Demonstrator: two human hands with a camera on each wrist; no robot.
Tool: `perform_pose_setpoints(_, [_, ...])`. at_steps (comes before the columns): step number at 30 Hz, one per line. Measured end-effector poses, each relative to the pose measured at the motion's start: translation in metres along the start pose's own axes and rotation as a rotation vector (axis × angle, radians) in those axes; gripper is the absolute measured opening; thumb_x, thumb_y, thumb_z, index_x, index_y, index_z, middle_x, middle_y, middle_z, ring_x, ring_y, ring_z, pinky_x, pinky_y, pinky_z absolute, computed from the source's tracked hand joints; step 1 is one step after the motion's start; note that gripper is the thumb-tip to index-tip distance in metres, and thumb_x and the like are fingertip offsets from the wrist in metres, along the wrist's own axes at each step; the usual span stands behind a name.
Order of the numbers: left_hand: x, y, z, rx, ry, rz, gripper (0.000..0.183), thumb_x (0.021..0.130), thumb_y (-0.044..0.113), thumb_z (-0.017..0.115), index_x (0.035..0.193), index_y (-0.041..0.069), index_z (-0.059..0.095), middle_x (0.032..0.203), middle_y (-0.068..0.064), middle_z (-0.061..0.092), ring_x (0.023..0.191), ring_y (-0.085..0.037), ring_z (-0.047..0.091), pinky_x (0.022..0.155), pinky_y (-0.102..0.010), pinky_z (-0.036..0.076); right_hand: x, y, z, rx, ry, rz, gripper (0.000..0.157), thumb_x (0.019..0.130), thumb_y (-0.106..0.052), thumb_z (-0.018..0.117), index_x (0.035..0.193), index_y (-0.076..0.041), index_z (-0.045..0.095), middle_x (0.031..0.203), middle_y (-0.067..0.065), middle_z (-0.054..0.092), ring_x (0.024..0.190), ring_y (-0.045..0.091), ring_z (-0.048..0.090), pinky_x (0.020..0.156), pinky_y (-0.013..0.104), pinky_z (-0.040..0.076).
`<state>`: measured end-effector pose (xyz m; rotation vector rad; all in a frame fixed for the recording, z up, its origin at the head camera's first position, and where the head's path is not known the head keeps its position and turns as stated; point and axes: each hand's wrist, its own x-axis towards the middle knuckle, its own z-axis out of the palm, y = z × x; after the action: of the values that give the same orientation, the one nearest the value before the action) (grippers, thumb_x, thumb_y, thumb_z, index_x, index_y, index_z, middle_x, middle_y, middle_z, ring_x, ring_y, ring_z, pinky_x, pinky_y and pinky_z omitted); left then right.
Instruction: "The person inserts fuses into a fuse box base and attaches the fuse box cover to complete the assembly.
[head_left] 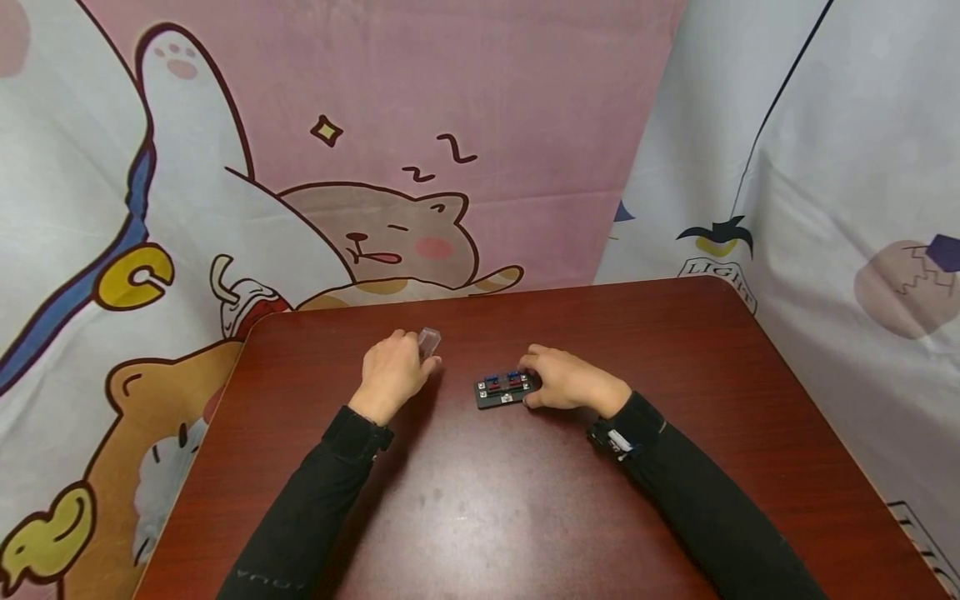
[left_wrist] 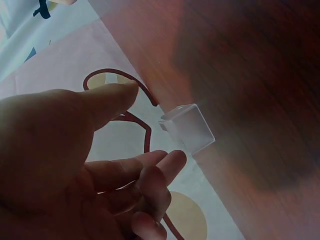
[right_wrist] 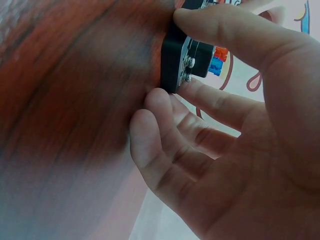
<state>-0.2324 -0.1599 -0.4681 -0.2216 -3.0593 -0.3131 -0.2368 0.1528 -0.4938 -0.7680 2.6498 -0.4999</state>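
Observation:
A black fuse block (head_left: 501, 390) with red and blue blade fuses and metal screw terminals lies near the middle of the table. My right hand (head_left: 566, 381) holds its right end. Seen from the right wrist, the thumb (right_wrist: 205, 25) presses one side of the fuse block (right_wrist: 173, 62) while fingers lie at the opposite side. To the left, a clear plastic cover (head_left: 429, 342) stands just beyond my left hand (head_left: 393, 375). The left wrist view shows a gap between the thumb and fingers, with the box-shaped cover (left_wrist: 192, 130) past the fingertips.
Both hands work over a reddish-brown wooden table (head_left: 465, 508) with rounded corners. Behind its far edge hangs a cartoon-printed cloth (head_left: 525, 125), which also runs down the left side. A dark device (head_left: 611, 439) is strapped to the right wrist.

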Motion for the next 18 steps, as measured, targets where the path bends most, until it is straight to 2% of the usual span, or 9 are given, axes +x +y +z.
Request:
perform_pose_setpoints(11, [0.0004, -0.0031, 0.0045, -0.011, -0.011, -0.010, 0.042, 0.099, 0.039, 0.084, 0.112, -0.001, 0.078, 0.096, -0.015, 0.072, 0.080, -0.032, 0.068, 0.075, -0.051, 0.061, 0.0007, -0.0021, -0.0002, 0.003, 0.004, 0.010, 0.055, 0.097, -0.038, 0.085, 0.143, -0.014, 0.068, 0.130, 0.002, 0.062, 0.113, 0.021, 0.062, 0.105, 0.048, 0.054])
perform_pose_setpoints(18, [0.0018, -0.0050, 0.0084, -0.012, 0.004, -0.027, 0.050, 0.098, 0.041, 0.085, 0.120, -0.003, 0.073, 0.104, -0.017, 0.069, 0.081, -0.032, 0.067, 0.074, -0.050, 0.061, 0.0013, -0.0019, 0.0000, 0.008, 0.001, 0.016, 0.056, 0.097, -0.038, 0.086, 0.144, -0.014, 0.067, 0.130, 0.003, 0.062, 0.113, 0.021, 0.062, 0.105, 0.048, 0.055])
